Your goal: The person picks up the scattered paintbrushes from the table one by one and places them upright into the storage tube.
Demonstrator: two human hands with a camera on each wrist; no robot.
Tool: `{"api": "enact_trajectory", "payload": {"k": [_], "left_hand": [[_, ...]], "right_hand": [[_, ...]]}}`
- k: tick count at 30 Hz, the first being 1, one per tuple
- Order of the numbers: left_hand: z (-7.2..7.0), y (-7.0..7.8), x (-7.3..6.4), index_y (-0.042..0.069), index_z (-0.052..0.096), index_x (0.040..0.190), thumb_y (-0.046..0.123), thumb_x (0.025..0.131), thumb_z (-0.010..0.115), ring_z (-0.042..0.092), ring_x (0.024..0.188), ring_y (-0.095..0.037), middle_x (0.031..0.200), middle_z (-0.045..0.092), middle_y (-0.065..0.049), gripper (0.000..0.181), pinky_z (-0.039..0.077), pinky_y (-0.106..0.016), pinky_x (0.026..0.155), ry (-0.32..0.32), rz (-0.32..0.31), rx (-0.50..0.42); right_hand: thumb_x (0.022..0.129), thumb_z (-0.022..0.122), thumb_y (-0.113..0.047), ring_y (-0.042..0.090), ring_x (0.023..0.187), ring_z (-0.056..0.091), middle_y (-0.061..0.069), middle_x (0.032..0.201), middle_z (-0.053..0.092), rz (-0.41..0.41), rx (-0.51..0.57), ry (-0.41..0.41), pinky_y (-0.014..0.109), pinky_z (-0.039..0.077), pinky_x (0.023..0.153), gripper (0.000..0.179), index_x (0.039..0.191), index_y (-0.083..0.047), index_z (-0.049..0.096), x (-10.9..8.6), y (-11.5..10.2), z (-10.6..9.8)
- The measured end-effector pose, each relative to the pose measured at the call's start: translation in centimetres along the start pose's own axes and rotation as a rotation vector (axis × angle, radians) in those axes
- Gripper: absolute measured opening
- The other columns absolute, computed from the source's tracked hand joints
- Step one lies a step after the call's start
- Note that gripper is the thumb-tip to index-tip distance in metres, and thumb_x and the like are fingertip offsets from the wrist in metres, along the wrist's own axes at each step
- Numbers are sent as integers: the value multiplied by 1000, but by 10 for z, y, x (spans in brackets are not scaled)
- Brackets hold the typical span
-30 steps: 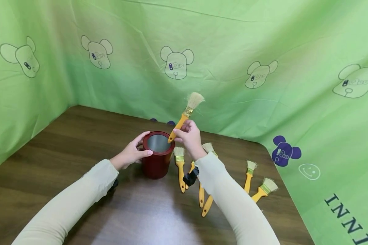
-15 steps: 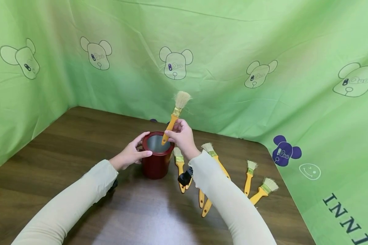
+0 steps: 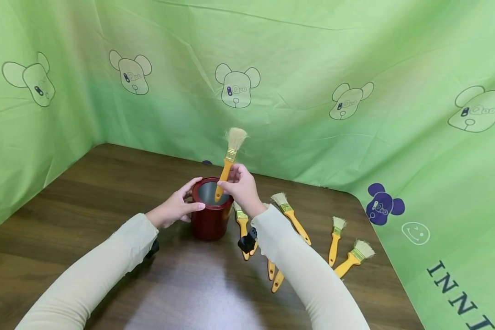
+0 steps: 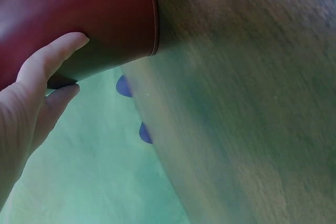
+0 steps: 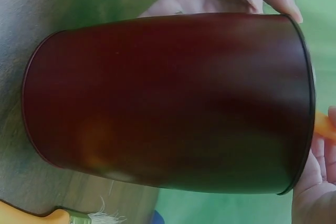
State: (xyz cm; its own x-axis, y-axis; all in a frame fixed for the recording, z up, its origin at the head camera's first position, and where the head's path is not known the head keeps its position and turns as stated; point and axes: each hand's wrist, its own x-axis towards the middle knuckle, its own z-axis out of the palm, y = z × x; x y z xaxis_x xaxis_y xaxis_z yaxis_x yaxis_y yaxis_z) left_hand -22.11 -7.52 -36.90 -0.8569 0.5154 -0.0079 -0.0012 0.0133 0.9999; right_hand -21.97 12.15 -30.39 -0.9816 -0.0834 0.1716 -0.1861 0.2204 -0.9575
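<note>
A dark red round canister stands upright on the wooden table, its grey inside showing at the top. My left hand holds it from the left, thumb and fingers spread round the upper wall and rim. In the left wrist view, fingers touch the canister's side. My right hand pinches a paintbrush by its orange handle, pale bristles upward and slightly tilted right. The handle's lower end is over the canister's mouth. In the right wrist view the canister wall hides most of the brush.
Several paintbrushes lie right of the canister, partly under my right forearm, including one brush and another. Farther right lie two more, a narrow brush and a wide brush. A green printed cloth encloses the table.
My right hand has moved left with the paintbrush, carrying its handle end from the canister's right rim to over the mouth. The brush is more upright and lower. My left hand stays put.
</note>
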Motion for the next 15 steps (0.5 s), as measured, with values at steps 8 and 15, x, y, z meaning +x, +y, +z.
{"api": "enact_trajectory", "payload": {"k": [8, 15], "left_hand": [[0, 1, 0, 18, 11, 155, 16, 91, 64, 38, 126, -51, 148, 23, -28, 84, 47, -63, 79, 4, -2, -5], [0, -1, 1, 17, 11, 155, 14, 91, 64, 33, 129, -51, 149, 22, -27, 83, 48, -62, 78, 6, 3, -19]], "right_hand": [[82, 68, 6, 18, 82, 58, 14, 96, 59, 3, -20, -1, 26, 53, 62, 39, 116, 4, 51, -3, 0, 1], [82, 70, 1, 11, 78, 58, 9, 91, 61, -11, 1, 17, 24, 52, 67, 36, 117, 6, 61, -3, 6, -4]]}}
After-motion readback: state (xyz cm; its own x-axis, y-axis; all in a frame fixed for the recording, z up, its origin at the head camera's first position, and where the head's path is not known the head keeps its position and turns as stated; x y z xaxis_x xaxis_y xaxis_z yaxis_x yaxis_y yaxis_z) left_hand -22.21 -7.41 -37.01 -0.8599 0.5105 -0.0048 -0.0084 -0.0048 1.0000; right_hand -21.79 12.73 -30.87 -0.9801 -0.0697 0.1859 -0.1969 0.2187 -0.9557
